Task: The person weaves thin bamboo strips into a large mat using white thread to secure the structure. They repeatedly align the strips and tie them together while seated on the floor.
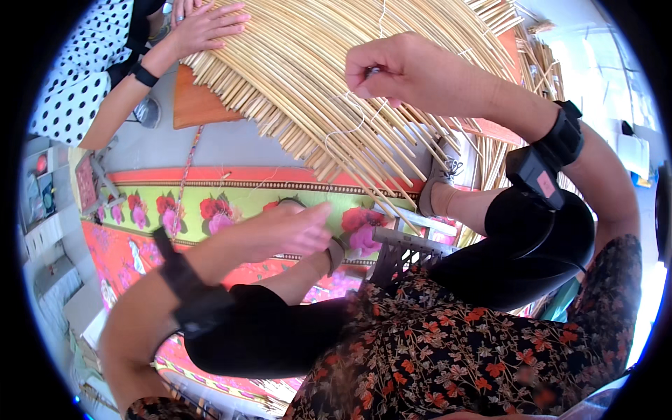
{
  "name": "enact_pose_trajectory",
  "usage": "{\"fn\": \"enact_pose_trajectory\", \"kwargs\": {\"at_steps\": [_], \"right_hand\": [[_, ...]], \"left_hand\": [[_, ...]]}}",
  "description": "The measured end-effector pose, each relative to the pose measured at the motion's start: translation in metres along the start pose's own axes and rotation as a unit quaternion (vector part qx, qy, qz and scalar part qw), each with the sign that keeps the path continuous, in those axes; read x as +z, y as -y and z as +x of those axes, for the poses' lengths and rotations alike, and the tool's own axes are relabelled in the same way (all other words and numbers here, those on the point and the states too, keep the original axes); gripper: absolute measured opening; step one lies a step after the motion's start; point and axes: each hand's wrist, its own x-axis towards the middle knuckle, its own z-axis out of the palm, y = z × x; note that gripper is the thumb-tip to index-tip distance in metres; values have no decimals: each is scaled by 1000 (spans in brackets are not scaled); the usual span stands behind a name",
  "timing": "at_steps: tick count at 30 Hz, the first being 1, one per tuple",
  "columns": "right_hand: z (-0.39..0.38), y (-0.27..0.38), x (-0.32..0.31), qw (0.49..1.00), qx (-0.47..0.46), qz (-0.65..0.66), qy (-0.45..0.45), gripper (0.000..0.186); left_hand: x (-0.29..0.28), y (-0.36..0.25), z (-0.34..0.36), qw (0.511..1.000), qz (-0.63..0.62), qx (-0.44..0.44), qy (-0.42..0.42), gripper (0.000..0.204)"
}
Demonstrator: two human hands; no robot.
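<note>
A mat of long pale sticks or reeds (301, 49) lies on an orange wooden surface (192, 98), with white thread (343, 131) running across it. My right hand (388, 73) is above the mat at upper right, fingers curled round something small and dark that I cannot make out. My left hand (294, 229) hangs below the mat's lower edge, its fingers extended, slightly blurred, holding nothing that I can see. Black devices are strapped to both my forearms.
A co-worker's hand (210, 29) rests on the mat at upper left. A flowered red and green sheet (129, 259) covers the floor. A low grey stool (402, 245) is between my legs. Bundles of sticks (542, 59) stand at upper right.
</note>
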Motion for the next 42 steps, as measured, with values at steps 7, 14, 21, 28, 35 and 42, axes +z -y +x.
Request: {"fn": "enact_pose_trajectory", "kwargs": {"at_steps": [7, 14, 21, 28, 35, 42], "right_hand": [[14, 3, 10, 995, 45, 68, 50, 13], [18, -32, 47, 958, 138, 226, 109, 9], [17, -50, 64, 956, 148, 222, 119, 6], [20, -48, 68, 958, 168, 197, 120, 6], [22, -48, 69, 960, 165, 196, 117, 7], [15, -42, 47, 985, 79, 149, 46, 9]], "left_hand": [[102, 27, 113, 824, -405, 393, -47, 71], [102, 14, 157, 735, -476, 473, -99, 56], [102, -2, 158, 738, -483, 452, -135, 44], [103, -6, 158, 721, -503, 445, -170, 33], [101, -5, 167, 713, -502, 453, -188, 30], [100, -5, 164, 707, -509, 455, -184, 27]]}}
